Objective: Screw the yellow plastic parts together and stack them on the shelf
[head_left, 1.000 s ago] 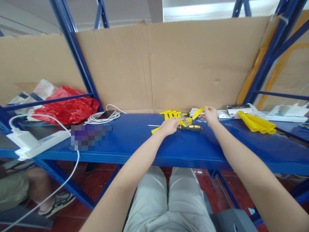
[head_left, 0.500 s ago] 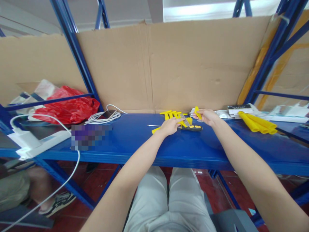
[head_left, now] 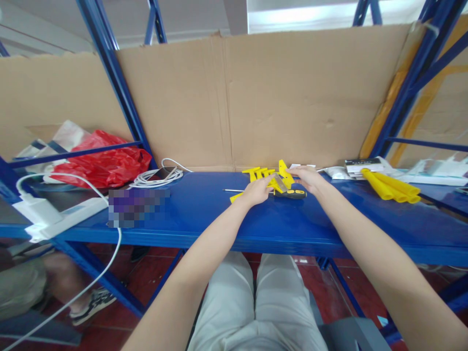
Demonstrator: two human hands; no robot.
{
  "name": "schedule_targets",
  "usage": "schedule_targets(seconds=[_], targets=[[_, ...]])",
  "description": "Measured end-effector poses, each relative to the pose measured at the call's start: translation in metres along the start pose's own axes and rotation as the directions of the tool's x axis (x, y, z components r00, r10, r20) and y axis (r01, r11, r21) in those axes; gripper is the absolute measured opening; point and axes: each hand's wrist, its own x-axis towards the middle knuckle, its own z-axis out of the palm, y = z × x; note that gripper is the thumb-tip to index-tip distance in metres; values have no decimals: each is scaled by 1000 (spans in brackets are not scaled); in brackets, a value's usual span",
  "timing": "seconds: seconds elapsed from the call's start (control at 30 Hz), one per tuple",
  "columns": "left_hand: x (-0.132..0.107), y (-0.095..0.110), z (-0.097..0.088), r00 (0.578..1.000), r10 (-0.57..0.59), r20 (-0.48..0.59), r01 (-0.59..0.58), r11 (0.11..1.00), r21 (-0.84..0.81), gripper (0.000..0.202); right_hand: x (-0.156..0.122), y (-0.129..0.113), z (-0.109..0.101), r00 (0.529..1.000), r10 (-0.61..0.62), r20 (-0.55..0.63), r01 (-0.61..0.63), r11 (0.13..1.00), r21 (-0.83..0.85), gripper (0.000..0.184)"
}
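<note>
My left hand [head_left: 259, 191] is closed round a yellow part with a flat grey metal plate [head_left: 281, 183] sticking out past the fingertips. My right hand [head_left: 307, 177] pinches a flat yellow plastic piece [head_left: 283, 168] just behind that plate; whether the two touch I cannot tell. Under and beside the hands lies a screwdriver [head_left: 292, 194] with a black and yellow handle, its thin shaft pointing left. Several yellow T-shaped pieces [head_left: 252, 172] stand in a row behind my left hand. Another yellow end [head_left: 235, 197] shows by the left wrist.
Yellow tubes [head_left: 391, 187] and small boxes [head_left: 361, 166] are at the right of the blue shelf [head_left: 197, 209]. On the left are a coiled white cable [head_left: 155, 179], a red plastic bag [head_left: 102, 158] and a white power strip [head_left: 69, 217]. Cardboard [head_left: 292, 97] stands behind.
My right hand has moved left with the yellow piece, bringing it close to the grey plate. My left hand has stayed nearly still.
</note>
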Motion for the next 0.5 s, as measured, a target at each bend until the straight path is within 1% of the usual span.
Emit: schedule_targets(seconds=[0.13,0.3,0.4,0.5], targets=[[2,-1,2,1000,-27,-11,27,999,-24,55,-3,3,10,1000,-4,-7,4,998,-56,23],[2,1,0,999,-50,7,50,998,-32,54,-13,0,24,998,-16,-61,8,992,-129,24],[2,1,0,999,-50,14,51,998,-38,55,-18,-2,29,996,-5,-87,-9,987,-158,26],[2,0,0,999,-38,13,38,998,-41,56,-21,-2,30,998,-3,-70,-9,985,-171,23]])
